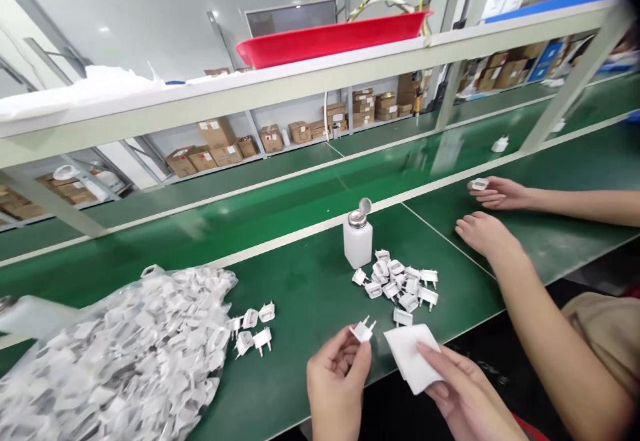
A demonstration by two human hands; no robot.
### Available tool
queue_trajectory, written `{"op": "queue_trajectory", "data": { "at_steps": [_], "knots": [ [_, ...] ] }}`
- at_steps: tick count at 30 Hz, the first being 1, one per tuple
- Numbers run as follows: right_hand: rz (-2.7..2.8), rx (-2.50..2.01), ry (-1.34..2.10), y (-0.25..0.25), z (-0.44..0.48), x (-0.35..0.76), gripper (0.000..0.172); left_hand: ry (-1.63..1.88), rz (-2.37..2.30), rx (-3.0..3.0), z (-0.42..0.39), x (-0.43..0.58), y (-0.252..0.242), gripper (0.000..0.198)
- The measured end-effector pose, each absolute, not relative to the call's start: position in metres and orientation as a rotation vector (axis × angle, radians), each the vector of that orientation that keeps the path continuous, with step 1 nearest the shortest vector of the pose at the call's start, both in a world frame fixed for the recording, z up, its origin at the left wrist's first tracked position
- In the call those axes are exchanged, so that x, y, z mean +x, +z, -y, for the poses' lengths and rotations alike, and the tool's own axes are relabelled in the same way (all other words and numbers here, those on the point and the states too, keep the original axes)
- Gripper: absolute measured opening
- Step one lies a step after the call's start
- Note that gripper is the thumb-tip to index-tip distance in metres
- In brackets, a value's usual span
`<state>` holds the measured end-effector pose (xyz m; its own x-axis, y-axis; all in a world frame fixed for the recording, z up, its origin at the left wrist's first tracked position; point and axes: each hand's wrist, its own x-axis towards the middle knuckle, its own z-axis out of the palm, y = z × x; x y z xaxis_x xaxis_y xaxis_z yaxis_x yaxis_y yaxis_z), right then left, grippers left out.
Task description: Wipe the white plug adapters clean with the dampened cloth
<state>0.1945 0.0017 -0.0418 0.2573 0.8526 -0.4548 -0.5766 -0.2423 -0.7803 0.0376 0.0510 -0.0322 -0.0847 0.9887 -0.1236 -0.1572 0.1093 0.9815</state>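
Observation:
Between the thumb and fingers of my left hand [340,374] is a white two-pin plug piece [363,331], its pins pointing up and away. My right hand [463,384] pinches a folded white cloth [413,357], held just right of the plug piece and apart from it. Beyond both hands lies a loose pile of similar white plug pieces [399,282] on the green table. A white square bottle [358,244] with a metal top and raised lid stands behind that pile. Left of my left hand, several more plug pieces [262,339] lie by a large clear bag.
The clear bag [115,354] full of white plug pieces covers the left side. At right, a co-worker's hand [500,193] holds a white piece. A green conveyor belt [280,204] runs behind the table, under a shelf with a red tray [333,41].

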Motion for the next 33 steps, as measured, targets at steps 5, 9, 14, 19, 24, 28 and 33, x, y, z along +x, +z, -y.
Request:
{"op": "queue_trajectory", "data": {
  "at_steps": [5,9,14,19,24,28,33],
  "knots": [
    [0.669,-1.314,1.257,-0.066,0.019,0.234,0.043,1.037,-1.268,1.939,-0.079,0.069,-0.018,0.016],
    [0.460,-1.238,1.270,-0.058,0.032,0.244,0.043,1.040,-1.231,2.262,-0.103,0.103,-0.016,0.024],
    [0.082,-1.151,1.278,-0.035,0.033,0.239,0.046,0.912,-1.236,2.542,-0.136,0.139,-0.022,0.033],
    [-0.091,-1.061,1.311,-0.028,0.030,0.241,0.046,0.811,-1.265,2.590,-0.154,0.157,-0.027,0.034],
    [-0.110,-1.025,1.297,-0.025,0.028,0.242,0.047,0.801,-1.274,2.569,-0.160,0.157,-0.029,0.040],
    [-0.160,-1.048,1.218,-0.027,0.023,0.240,0.050,0.828,-1.179,2.559,-0.168,0.155,-0.029,0.040],
    [-0.089,-1.114,1.194,-0.032,0.024,0.240,0.047,0.910,-1.011,2.550,-0.154,0.138,-0.025,0.031]
  ]
}}
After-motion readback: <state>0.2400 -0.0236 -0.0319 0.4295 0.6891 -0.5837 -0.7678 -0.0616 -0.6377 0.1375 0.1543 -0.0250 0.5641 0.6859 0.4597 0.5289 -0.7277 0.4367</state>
